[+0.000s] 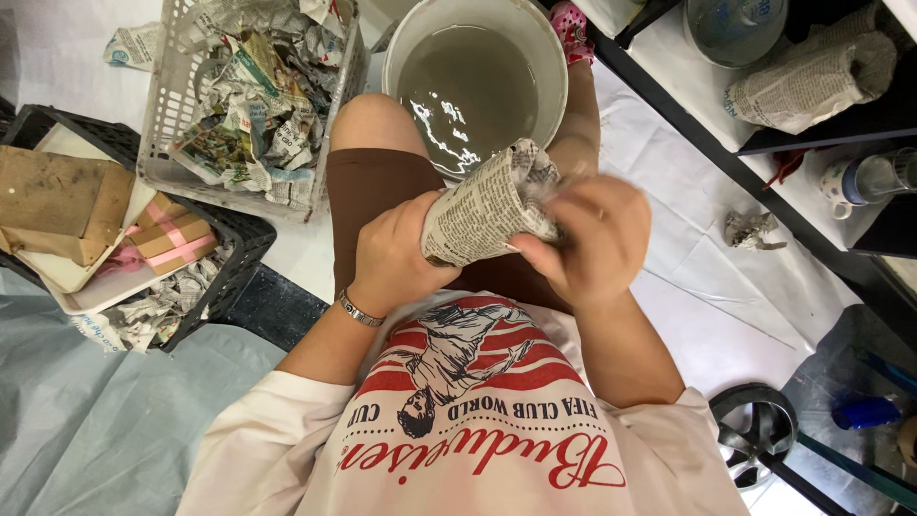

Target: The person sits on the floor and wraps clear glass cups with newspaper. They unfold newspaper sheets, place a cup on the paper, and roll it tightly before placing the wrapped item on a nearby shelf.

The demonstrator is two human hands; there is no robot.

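We look straight down from a head-worn camera at a seated person's lap and two bare hands. Our left hand [390, 256], a metal bracelet [359, 310] at its wrist, has its fingers curled tight around a newspaper-wrapped bundle [485, 208], a stubby cylinder held above the thighs and tilted so its open, crumpled end points up and to the right. Our right hand [594, 237] closes over that crumpled end, fingers bent onto the paper and slightly blurred. Just beyond the bundle, between the knees, a white bucket [552, 57] stands on the floor, holding murky grey water. To the left of the bucket a grey plastic basket [160, 134] is filled with crumpled newspaper scraps [250, 105]. Farther left, a black crate [250, 241] holds a white tray with flat brown cardboard pieces [59, 204] and a small box tied with pink ribbon [174, 237]. At upper right, another newspaper-wrapped bundle [812, 80] lies on a dark shelf [829, 139], near a mug [841, 185]. A small wad of paper [753, 229] lies on the white floor covering [707, 287], well apart from the hands. A black wheel [755, 426] sits at lower right.
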